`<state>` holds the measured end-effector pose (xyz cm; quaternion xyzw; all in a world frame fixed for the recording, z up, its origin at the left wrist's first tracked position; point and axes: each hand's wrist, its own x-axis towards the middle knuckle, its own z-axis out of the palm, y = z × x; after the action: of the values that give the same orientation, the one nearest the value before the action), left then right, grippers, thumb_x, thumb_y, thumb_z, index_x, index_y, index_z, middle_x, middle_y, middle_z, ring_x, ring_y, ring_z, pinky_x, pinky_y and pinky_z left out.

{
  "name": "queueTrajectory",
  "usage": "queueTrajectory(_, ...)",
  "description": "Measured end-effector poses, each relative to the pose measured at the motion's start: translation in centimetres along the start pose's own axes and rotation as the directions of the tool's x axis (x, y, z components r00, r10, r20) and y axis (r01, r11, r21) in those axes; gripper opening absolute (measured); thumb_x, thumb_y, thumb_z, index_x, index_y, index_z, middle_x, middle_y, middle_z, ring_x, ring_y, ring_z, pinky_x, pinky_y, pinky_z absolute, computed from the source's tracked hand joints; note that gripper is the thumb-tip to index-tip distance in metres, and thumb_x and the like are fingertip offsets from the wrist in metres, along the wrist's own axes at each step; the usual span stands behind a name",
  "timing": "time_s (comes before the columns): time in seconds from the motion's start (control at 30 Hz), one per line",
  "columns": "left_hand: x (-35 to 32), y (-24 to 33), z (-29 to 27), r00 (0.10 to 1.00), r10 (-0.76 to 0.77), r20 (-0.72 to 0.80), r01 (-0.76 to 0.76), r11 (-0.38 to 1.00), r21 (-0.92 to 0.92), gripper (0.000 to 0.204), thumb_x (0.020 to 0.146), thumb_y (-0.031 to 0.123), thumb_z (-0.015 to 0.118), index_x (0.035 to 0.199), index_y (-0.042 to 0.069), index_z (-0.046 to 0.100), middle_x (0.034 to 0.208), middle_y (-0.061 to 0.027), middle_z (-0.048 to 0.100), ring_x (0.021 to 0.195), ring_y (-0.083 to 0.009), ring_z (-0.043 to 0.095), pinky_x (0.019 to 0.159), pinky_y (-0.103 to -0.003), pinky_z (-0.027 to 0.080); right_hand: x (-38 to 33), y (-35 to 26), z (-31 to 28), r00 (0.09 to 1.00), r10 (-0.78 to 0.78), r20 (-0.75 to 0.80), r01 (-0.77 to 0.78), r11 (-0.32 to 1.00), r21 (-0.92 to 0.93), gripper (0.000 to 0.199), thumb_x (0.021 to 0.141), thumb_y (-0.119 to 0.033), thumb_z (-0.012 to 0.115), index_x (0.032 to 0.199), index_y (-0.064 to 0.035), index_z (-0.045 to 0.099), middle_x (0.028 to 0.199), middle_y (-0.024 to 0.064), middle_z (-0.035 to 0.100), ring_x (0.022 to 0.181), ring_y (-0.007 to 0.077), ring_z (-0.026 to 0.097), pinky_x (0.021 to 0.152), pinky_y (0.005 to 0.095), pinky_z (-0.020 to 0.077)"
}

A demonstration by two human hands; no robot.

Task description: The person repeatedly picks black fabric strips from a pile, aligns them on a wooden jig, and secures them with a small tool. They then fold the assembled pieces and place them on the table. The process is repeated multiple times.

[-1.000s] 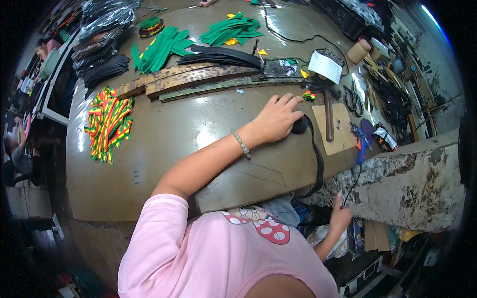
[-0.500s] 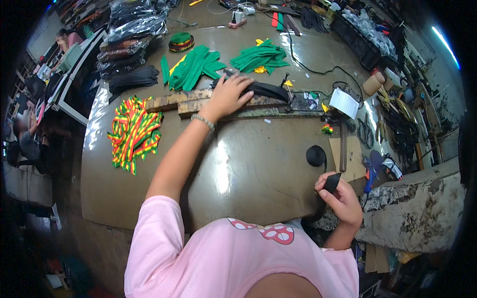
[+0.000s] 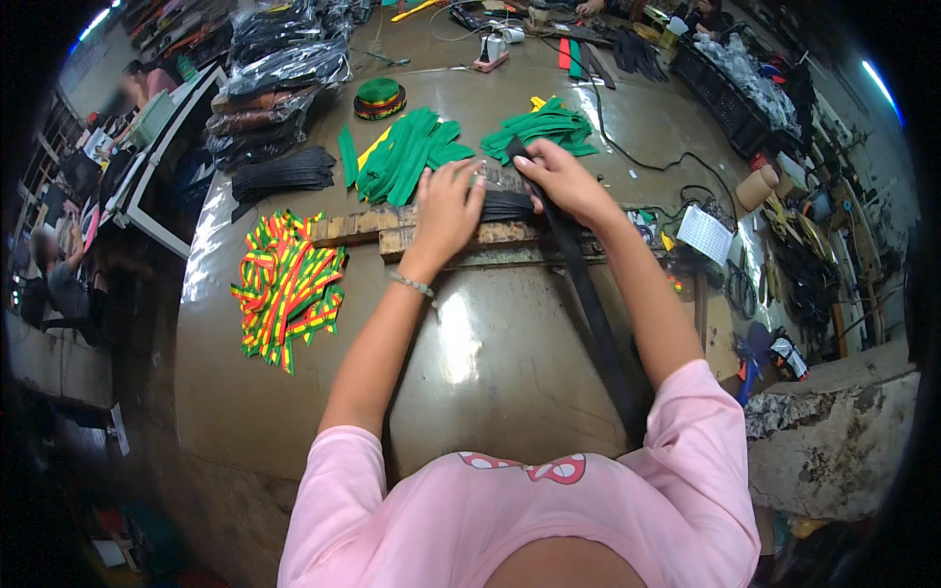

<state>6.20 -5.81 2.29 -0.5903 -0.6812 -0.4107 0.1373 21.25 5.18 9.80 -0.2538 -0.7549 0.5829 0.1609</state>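
Both my arms extend forward over the surface. My right hand is closed on one end of a long black strap, pinching it between thumb and fingers. My left hand lies palm down, fingers spread, on a stack of black straps resting on wooden boards. The long black strap is flat and narrow, running from my right hand back toward my body.

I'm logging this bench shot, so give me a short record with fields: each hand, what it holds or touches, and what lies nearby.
left hand: flat on black strap stack
right hand: fingers pinch long black strap
strap path: runs from hand back toward person
support: wooden boards on table
nearby: green strips; striped strips
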Motion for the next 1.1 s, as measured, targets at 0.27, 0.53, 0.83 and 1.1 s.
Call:
queueTrajectory(0.27, 3.5, -6.8, 3.1, 0.824, -0.416, 0.384, 0.556, 0.721, -0.413, 0.034, 0.083, 0.03, 0.055, 0.083, -0.002, 0.067, 0.075, -0.0119, 0.066, 0.065, -0.0211, 0.06, 0.066, -0.029, 0.045, 9.0, 7.1, 1.1, 0.98, -0.182, -0.086, 0.119, 0.869, -0.481, 0.026, 0.078, -0.026, 0.061, 0.098, -0.0087, 0.066, 0.088, 0.017, 0.064, 0.08, 0.0308, 0.062, 0.073, 0.036, 0.0477)
queueTrajectory(0.53, 3.8, -7.3, 4.1, 0.756, -0.334, 0.563, 0.617, 0.653, -0.44, 0.023, 0.08, 0.022, 0.065, 0.077, -0.001, 0.066, 0.074, -0.0007, 0.062, 0.066, -0.0065, 0.051, 0.062, -0.02, 0.04, 8.7, 3.9, 1.7, 0.993, -0.114, -0.036, 0.053, 0.691, -0.721, 0.03, 0.074, -0.031, 0.067, 0.095, -0.0098, 0.068, 0.08, 0.0175, 0.065, 0.072, 0.0247, 0.064, 0.068, 0.0342, 0.0487)
queueTrajectory(0.83, 3.9, -7.3, 4.1, 0.728, -0.376, 0.574, 0.666, 0.586, -0.461, 0.023, 0.08, 0.02, 0.064, 0.075, -0.003, 0.066, 0.069, -0.0031, 0.063, 0.061, -0.007, 0.051, 0.057, -0.022, 0.041, -3.6, -0.1, -8.8, 0.978, 0.073, -0.193, -0.163, 0.85, -0.501, 0.034, 0.078, -0.037, 0.065, 0.07, -0.004, 0.062, 0.052, -0.0045, 0.045, 0.042, 0.0055, 0.035, 0.038, 0.0237, 0.0248)
queueTrajectory(1.1, 4.0, -7.3, 4.1, 0.714, -0.369, 0.594, 0.674, 0.59, -0.444, 0.025, 0.081, 0.024, 0.064, 0.074, 0.0, 0.066, 0.069, 0.0006, 0.061, 0.059, -0.0047, 0.046, 0.056, -0.02, 0.037, -8.7, 8.4, -10.2, 0.9, 0.392, -0.188, -0.379, 0.92, 0.103, 0.025, 0.081, -0.036, 0.064, 0.072, -0.013, 0.056, 0.054, -0.0073, 0.037, 0.044, 0.0042, 0.027, 0.041, 0.0217, 0.0195)
